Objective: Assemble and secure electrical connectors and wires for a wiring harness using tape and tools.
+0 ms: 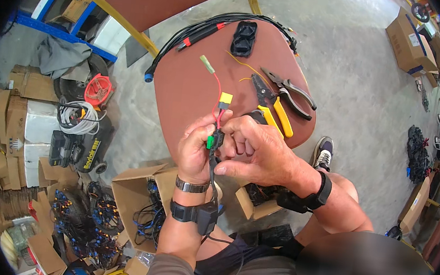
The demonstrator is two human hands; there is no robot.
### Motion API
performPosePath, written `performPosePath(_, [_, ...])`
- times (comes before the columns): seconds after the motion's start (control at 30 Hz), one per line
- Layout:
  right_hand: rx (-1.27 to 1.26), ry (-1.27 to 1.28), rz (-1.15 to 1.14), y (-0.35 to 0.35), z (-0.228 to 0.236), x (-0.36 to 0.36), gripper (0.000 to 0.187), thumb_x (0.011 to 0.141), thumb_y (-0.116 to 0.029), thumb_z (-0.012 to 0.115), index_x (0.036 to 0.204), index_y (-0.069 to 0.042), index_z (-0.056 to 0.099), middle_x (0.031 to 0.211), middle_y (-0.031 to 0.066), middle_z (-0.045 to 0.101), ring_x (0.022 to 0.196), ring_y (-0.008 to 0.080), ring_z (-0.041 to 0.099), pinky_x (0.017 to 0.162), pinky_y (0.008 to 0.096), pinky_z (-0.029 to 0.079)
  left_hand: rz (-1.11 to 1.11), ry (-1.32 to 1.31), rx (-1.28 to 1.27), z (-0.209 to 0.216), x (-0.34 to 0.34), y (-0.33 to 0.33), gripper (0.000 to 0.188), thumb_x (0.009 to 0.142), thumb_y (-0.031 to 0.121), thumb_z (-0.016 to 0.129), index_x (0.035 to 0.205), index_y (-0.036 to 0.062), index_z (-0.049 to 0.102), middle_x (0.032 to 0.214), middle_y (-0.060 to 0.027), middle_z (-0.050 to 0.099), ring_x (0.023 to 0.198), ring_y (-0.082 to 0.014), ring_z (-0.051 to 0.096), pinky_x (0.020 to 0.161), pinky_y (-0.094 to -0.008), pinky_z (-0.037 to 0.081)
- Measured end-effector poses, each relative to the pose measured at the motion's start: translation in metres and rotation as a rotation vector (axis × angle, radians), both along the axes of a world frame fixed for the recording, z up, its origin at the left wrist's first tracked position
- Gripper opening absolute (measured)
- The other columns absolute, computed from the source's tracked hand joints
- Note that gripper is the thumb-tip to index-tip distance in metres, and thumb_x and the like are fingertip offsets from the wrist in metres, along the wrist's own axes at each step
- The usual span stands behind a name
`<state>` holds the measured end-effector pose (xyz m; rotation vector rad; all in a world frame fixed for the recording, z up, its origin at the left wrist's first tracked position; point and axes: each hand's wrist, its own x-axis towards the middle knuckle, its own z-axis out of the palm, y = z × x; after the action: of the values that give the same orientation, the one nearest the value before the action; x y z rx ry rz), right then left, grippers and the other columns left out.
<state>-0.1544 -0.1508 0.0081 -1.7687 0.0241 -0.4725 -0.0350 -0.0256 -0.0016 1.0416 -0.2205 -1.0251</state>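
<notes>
Over the brown chair seat point(182, 91), my left hand point(193, 148) is closed on a black cable point(212, 163). A yellow connector point(226, 98) rises from its upper end on short red wires, and a thin red wire ends in a pale plug point(207, 64). A small green piece point(209, 142) shows at the left fingers. My right hand point(266, 147) is beside the cable, fingers curled close to its black part and thumb near the cable lower down. What those fingers hold, if anything, is hidden. Yellow-handled wire strippers point(273, 108) and dark-handled pliers point(290, 91) lie to the right.
A black cable bundle point(198, 32), a red-and-black tool point(202, 36) and a black tray point(244, 39) lie on the seat's far part. Open cardboard boxes point(130, 187) with cables stand below. A black wheeled machine point(89, 143) and a tangled cable heap point(88, 215) are at left.
</notes>
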Motion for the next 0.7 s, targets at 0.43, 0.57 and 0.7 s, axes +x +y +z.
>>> performPosePath(0.43, [-0.199, 0.014, -0.071, 0.008, 0.003, 0.006, 0.079, 0.065, -0.027, 0.085, 0.127, 0.002, 0.046, 0.077, 0.0039, 0.059, 0.092, 0.0273, 0.053, 0.076, 0.0364, 0.047, 0.052, 0.062, -0.194, -0.018, 0.002, 0.001, 0.038, 0.093, 0.021, 0.041, 0.123, 0.0005, 0.054, 0.068, -0.0087, 0.061, 0.048, -0.0145, 0.053, 0.048, -0.0278, 0.045])
performPosePath(0.57, [-0.236, 0.039, -0.06, 0.01, -0.003, 0.006, 0.079, 0.066, -0.025, 0.084, 0.129, 0.003, 0.046, 0.08, 0.0044, 0.062, 0.093, 0.0272, 0.054, 0.075, 0.0369, 0.048, 0.201, 0.079, -0.142, -0.022, 0.0, -0.002, 0.038, 0.094, 0.021, 0.041, 0.124, 0.0016, 0.054, 0.08, -0.0055, 0.063, 0.056, -0.0129, 0.057, 0.052, -0.0274, 0.048])
performPosePath(0.7, [-0.331, 0.001, -0.107, 0.012, -0.006, 0.008, 0.075, 0.07, -0.027, 0.08, 0.13, 0.001, 0.048, 0.09, 0.0098, 0.057, 0.089, 0.0299, 0.057, 0.072, 0.0395, 0.049, 0.19, 0.074, -0.147, -0.024, 0.003, 0.001, 0.037, 0.094, 0.02, 0.042, 0.125, 0.0016, 0.053, 0.085, -0.0045, 0.063, 0.064, -0.0125, 0.06, 0.058, -0.0258, 0.05])
